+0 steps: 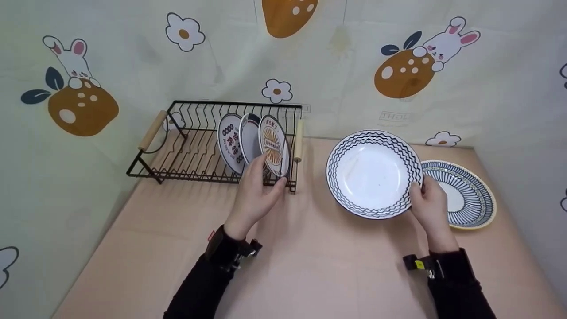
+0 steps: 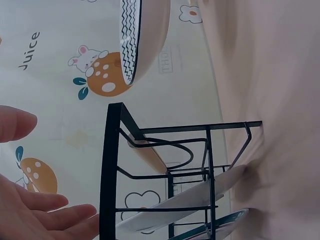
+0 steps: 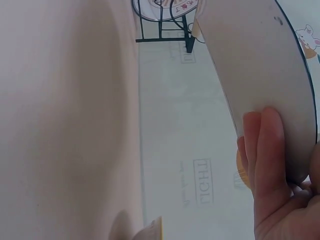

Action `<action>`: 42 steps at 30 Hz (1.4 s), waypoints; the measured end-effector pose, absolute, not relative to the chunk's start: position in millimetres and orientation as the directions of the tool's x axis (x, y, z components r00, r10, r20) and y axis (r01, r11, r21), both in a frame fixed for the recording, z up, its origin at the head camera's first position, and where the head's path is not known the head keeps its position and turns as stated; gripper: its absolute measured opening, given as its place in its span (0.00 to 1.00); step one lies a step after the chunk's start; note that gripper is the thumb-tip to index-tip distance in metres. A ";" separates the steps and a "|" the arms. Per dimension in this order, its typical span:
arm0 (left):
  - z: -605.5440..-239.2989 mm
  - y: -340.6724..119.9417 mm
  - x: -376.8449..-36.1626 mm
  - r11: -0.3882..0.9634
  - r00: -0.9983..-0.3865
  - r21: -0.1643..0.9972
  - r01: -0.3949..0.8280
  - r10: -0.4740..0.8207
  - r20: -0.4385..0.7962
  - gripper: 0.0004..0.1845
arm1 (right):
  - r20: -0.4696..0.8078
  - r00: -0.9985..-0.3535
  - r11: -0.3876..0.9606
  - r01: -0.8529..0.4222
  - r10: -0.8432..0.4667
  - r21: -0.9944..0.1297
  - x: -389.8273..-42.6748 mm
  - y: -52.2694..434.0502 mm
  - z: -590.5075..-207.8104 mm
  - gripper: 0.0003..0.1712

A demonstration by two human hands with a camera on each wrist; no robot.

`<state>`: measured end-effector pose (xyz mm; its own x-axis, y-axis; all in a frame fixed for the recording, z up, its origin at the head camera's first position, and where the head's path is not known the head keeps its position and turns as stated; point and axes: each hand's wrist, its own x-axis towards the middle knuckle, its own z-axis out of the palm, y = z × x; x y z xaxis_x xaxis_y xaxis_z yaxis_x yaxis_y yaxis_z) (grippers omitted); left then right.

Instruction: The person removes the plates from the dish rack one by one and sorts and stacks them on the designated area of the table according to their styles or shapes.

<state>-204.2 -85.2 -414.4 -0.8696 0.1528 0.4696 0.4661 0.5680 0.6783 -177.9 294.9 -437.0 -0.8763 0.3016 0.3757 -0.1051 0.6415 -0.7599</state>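
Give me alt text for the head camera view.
The right hand holds a white plate tilted up by its edge, while the left hand reaches to plates standing in a black wire rack. A striped plate lies flat.

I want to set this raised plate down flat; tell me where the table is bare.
Bare: table between both forearms, and the strip between rack and zigzag plate. Rack's left slots stand free. Crowded: rack's right end with three plates at left hand; right edge, striped plate beside right hand.

Striped blue plate flat on table (yellow rim); cartoon backdrop.
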 end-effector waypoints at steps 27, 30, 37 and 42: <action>-415.8 -114.4 -209.1 0.644 -0.875 0.632 0.432 0.128 0.467 0.40 | 0.326 -0.865 0.665 0.011 0.381 -0.746 -160.6 337.1 -443.2 0.12; -415.5 -118.7 -209.7 0.650 -0.890 0.644 0.403 0.114 0.441 0.41 | 0.307 -0.867 0.665 0.038 0.394 -0.746 -158.6 342.6 -442.8 0.12; -414.6 -127.4 -214.9 0.661 -0.877 0.624 0.416 0.110 0.468 0.41 | 0.258 -0.869 0.636 0.082 0.423 -0.767 -152.9 354.8 -442.3 0.12; -412.6 -132.8 -218.9 0.678 -0.877 0.608 0.413 0.117 0.466 0.40 | 0.221 -0.868 0.617 0.119 0.445 -0.778 -148.8 364.0 -440.7 0.12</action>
